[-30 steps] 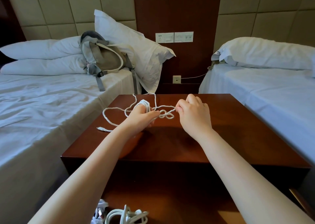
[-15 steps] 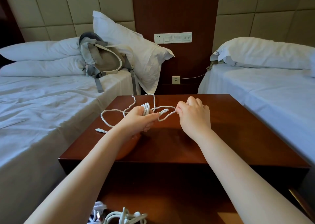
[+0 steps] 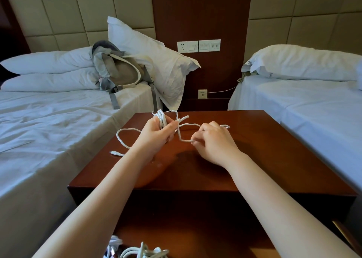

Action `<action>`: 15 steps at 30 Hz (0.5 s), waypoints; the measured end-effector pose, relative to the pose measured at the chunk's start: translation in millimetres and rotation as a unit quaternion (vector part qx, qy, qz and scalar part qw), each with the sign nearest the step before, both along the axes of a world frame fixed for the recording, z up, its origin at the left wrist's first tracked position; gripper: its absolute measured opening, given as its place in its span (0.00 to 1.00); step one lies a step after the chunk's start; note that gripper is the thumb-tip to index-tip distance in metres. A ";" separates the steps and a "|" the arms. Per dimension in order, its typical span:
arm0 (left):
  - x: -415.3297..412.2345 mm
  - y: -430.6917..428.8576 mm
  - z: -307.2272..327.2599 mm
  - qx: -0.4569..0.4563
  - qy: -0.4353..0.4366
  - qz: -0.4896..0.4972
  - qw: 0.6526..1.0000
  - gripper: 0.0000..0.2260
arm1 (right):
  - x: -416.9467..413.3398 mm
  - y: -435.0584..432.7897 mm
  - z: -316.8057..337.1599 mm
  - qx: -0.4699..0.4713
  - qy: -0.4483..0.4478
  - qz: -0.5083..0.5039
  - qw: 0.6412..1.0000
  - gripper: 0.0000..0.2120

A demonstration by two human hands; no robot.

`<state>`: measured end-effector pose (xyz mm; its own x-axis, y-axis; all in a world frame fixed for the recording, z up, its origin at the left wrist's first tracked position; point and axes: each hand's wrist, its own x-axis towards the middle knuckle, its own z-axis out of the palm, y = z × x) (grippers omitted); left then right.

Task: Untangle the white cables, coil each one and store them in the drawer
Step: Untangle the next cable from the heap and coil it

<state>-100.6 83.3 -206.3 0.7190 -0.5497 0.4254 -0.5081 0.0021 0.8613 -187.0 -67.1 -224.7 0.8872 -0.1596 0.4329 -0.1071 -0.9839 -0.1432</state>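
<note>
No lettering, brand or number can be read anywhere here. The switch and socket plates point(image 3: 198, 46) on the wood panel between the beds carry only small symbols, too blurred to make out, and the low wall plate point(image 3: 202, 94) beneath them shows a faint mark I cannot read.

Mid-frame, your left hand point(image 3: 156, 133) grips coiled cable point(image 3: 161, 120) while your right hand point(image 3: 214, 140) pinches its loose strand above the nightstand point(image 3: 274, 159).
</note>
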 end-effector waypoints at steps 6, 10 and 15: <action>3.5 -0.7 -4.5 -0.016 0.004 0.022 1.000 0.11 | -1.0 5.5 -1.1 0.017 0.037 0.041 0.998 0.22; 0.7 -4.3 -1.6 -0.020 -0.006 0.041 0.999 0.13 | 1.1 9.4 -1.6 0.028 0.028 0.087 0.995 0.21; 5.3 -1.3 -4.3 -0.011 -0.011 0.097 0.995 0.12 | 5.0 9.6 -3.5 0.043 -0.017 0.111 0.993 0.15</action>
